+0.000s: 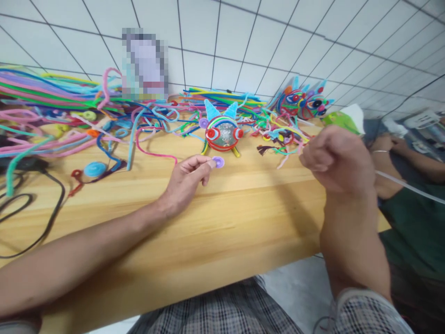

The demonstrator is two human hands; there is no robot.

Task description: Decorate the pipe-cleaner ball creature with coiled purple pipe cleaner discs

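My left hand (189, 178) pinches a small purple coiled disc (218, 162) between thumb and fingertips, just above the wooden table. Right behind it stands a pipe-cleaner creature (224, 132) with a clear round body, red coiled eyes, blue pointed ears and yellow feet. A second purple disc sits at its left side. My right hand (337, 155) is raised over the table's right side, fingers curled closed and slightly blurred. Whatever may be inside that fist is hidden.
Loose pipe cleaners (52, 93) pile along the tiled wall. A blue coil (95, 169) and black cable (57, 208) lie at left. More finished creatures (302, 102) and a green-white packet (344, 119) are back right. Another person's arm (413, 157) is at far right.
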